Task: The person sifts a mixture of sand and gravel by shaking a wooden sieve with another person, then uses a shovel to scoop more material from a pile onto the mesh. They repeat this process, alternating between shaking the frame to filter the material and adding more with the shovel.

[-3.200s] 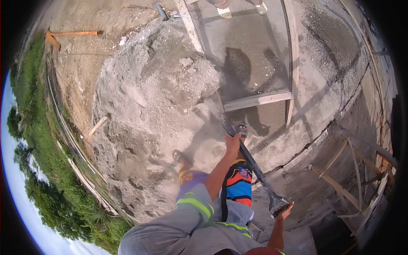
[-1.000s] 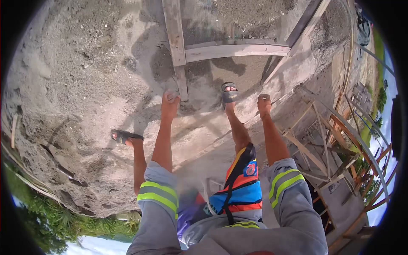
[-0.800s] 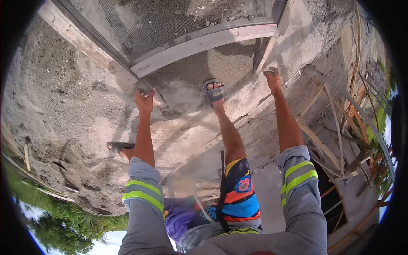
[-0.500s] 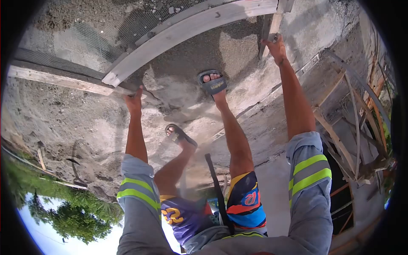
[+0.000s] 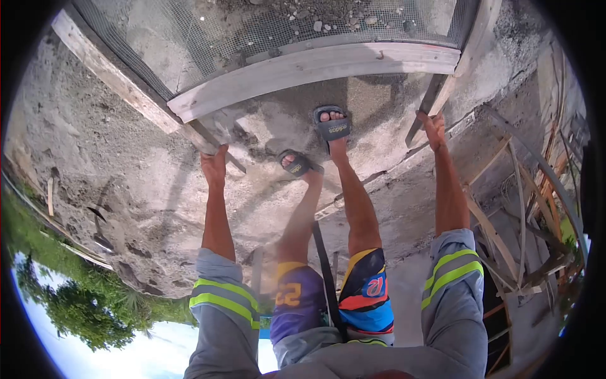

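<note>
A wooden-framed sand sieve (image 5: 315,66) with wire mesh (image 5: 189,41) spans the top of the head view. Several small stones (image 5: 317,26) lie on the mesh. My left hand (image 5: 214,165) is closed round the end of the left side rail, which sticks out past the curved-looking cross board. On the other side, my right hand (image 5: 433,131) grips the end of the right rail. Both arms reach forward. What supports the far end of the sieve is out of view.
My sandalled feet (image 5: 332,126) stand on dusty ground just behind the sieve. A heap of scrap wood (image 5: 524,215) lies at the right. Tools with handles (image 5: 50,192) rest on the ground at the left, with greenery (image 5: 82,309) beyond.
The sieve's near end has shifted nearer my body and to the right, both hands moving with it. More mesh and stones show. My left foot now appears closer to the right one.
</note>
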A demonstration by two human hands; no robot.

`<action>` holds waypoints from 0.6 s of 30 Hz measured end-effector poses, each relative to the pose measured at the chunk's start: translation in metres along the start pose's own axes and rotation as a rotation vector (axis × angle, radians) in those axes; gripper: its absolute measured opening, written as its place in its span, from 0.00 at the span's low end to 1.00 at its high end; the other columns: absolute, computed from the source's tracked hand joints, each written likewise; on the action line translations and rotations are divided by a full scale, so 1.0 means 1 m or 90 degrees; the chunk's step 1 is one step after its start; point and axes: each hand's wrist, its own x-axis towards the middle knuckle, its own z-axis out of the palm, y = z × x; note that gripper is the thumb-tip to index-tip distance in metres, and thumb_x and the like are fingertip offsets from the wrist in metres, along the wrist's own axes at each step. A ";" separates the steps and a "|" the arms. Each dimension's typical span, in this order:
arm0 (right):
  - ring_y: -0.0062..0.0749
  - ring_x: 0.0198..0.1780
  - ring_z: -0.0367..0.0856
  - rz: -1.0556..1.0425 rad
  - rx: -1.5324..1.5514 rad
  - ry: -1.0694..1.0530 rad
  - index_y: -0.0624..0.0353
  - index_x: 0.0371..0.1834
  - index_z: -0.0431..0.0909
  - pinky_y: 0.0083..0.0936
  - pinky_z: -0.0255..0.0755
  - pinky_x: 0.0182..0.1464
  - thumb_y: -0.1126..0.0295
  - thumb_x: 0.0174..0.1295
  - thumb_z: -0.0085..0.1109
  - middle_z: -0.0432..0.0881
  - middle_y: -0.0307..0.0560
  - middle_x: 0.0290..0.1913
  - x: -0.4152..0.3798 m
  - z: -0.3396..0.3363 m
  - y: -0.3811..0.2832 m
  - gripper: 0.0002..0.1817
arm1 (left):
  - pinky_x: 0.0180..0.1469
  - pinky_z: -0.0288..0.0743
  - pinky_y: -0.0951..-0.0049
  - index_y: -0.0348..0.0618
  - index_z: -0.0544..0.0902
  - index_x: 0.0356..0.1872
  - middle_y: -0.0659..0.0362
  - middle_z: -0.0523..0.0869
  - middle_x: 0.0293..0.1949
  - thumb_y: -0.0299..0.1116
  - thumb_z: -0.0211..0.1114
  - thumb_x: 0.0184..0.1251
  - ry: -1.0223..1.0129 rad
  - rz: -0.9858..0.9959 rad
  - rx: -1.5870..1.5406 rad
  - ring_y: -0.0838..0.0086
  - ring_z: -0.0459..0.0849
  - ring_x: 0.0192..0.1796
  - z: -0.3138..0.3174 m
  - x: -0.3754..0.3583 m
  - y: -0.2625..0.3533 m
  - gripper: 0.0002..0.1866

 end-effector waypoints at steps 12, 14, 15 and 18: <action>0.42 0.45 0.80 0.134 -0.154 0.123 0.69 0.44 0.78 0.36 0.73 0.47 0.61 0.41 0.68 0.82 0.57 0.44 -0.383 -0.173 -0.108 0.28 | 0.39 0.73 0.67 0.34 0.79 0.38 0.55 0.84 0.32 0.38 0.75 0.41 -0.024 -0.011 0.070 0.68 0.81 0.36 -0.211 -0.256 -0.029 0.24; 0.44 0.47 0.80 0.151 -0.174 0.087 0.69 0.45 0.77 0.37 0.72 0.49 0.59 0.39 0.69 0.81 0.59 0.45 -0.407 -0.187 -0.112 0.30 | 0.40 0.74 0.66 0.34 0.79 0.39 0.54 0.84 0.32 0.40 0.75 0.39 -0.020 -0.021 0.075 0.66 0.81 0.35 -0.226 -0.292 0.004 0.26; 0.45 0.47 0.80 0.156 -0.173 0.073 0.69 0.45 0.77 0.38 0.72 0.49 0.58 0.39 0.69 0.81 0.60 0.45 -0.412 -0.193 -0.092 0.31 | 0.40 0.74 0.66 0.34 0.79 0.39 0.53 0.84 0.32 0.41 0.74 0.39 -0.020 -0.023 0.088 0.65 0.81 0.35 -0.237 -0.312 0.021 0.26; 0.44 0.44 0.81 0.164 -0.193 0.034 0.70 0.43 0.78 0.38 0.73 0.46 0.56 0.38 0.68 0.82 0.59 0.41 -0.377 -0.218 -0.062 0.31 | 0.40 0.75 0.65 0.33 0.80 0.39 0.51 0.85 0.33 0.45 0.74 0.37 -0.059 0.089 0.147 0.63 0.83 0.36 -0.241 -0.316 0.046 0.28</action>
